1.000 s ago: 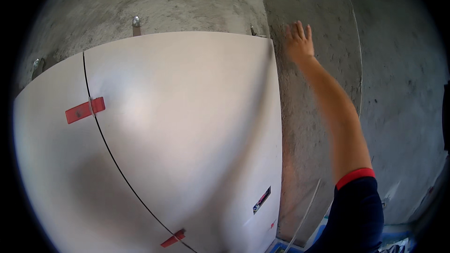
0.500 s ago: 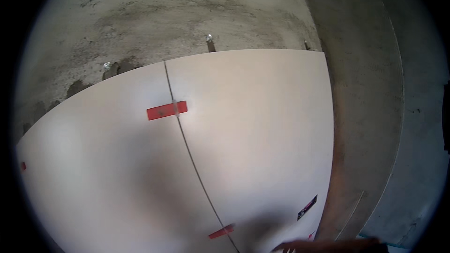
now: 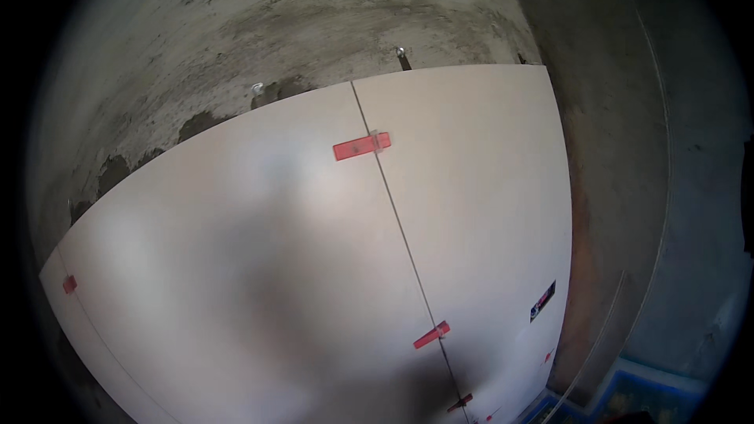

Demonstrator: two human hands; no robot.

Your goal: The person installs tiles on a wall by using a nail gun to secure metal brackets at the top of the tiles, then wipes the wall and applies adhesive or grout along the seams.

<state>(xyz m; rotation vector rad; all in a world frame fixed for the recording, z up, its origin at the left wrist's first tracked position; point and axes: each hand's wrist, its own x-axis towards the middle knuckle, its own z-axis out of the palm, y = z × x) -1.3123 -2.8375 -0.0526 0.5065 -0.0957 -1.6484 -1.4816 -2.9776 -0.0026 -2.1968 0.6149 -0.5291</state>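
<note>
Neither my left hand nor my right hand shows. Large glossy pale tiles stand side by side against a wall, parted by a thin dark joint. A red levelling wedge sits across the upper part of that joint, pushed through a clear clip. Lower down, a second red wedge and a darker red one straddle the same line. Another small red wedge sits on a joint at the far left. A soft dark shadow covers the tiles' lower middle.
Rough grey cement wall rises above the tiles, with dark adhesive patches along their top edge. A bare plastered wall adjoins at the right. A small dark printed sticker is on the right tile. Blue-edged material lies at lower right.
My view has shifted, so the tiles and wedges appear farther right, with the lower wedges higher up. The hand at the lower right edge has left the picture.
</note>
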